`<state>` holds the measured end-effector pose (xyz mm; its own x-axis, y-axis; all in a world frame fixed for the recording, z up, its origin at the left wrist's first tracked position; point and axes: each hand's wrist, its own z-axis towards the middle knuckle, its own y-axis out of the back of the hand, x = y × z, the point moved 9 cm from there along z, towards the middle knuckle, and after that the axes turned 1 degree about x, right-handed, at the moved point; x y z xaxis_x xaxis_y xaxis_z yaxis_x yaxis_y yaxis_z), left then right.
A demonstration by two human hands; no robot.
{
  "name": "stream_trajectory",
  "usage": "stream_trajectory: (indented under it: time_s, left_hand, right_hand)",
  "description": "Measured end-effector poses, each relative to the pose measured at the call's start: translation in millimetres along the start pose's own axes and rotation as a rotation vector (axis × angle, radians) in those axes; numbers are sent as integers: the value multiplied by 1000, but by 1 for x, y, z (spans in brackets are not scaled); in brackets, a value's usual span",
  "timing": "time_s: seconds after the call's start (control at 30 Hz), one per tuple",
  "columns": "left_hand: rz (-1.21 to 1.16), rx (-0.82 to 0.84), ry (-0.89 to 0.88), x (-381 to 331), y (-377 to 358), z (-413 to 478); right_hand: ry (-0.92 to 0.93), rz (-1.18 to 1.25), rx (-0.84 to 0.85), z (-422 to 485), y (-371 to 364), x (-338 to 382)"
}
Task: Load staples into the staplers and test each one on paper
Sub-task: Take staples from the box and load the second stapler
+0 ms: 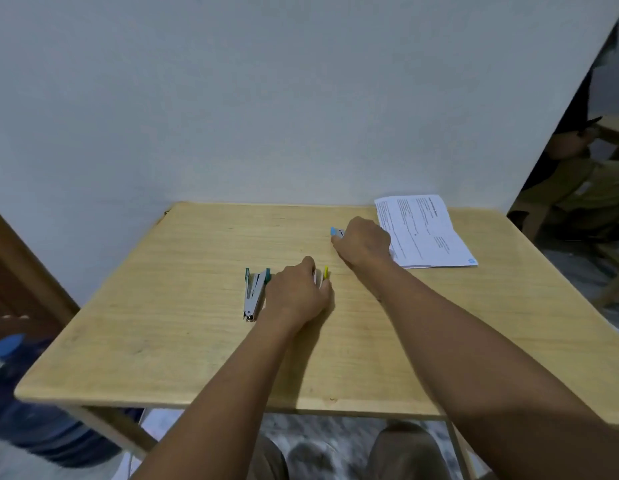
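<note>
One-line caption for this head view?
Left hand covers a yellow-tipped stapler, right hand a blue-tipped one; teal stapler lies open, paper at right.

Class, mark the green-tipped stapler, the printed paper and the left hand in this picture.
green-tipped stapler (254,293), head view, on its metal body.
printed paper (422,230), head view, middle of the sheet.
left hand (296,294), head view, back of the hand.

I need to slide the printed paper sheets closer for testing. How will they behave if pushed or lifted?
The printed paper sheets lie flat and thin on the smooth wooden table, so they would probably slide easily. Lifted by one edge they would likely droop. Loose sheets may fan apart.
</note>
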<state>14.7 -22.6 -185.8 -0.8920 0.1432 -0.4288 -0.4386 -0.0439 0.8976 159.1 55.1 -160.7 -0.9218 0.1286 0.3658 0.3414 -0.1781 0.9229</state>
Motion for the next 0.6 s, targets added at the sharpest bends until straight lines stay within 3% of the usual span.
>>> stream_trajectory:
  time_s: [0.17, 0.33, 0.6]
  left_hand:
    - [4, -10, -3, 4, -2, 3]
    - [-12, -20, -14, 5, -4, 5]
    - [-45, -32, -2, 7, -2, 4]
  right_hand:
    - [-69, 185, 92, 9, -5, 0]
    - [-101, 373, 306, -11, -4, -16]
    - [-64, 367, 125, -10, -11, -13]
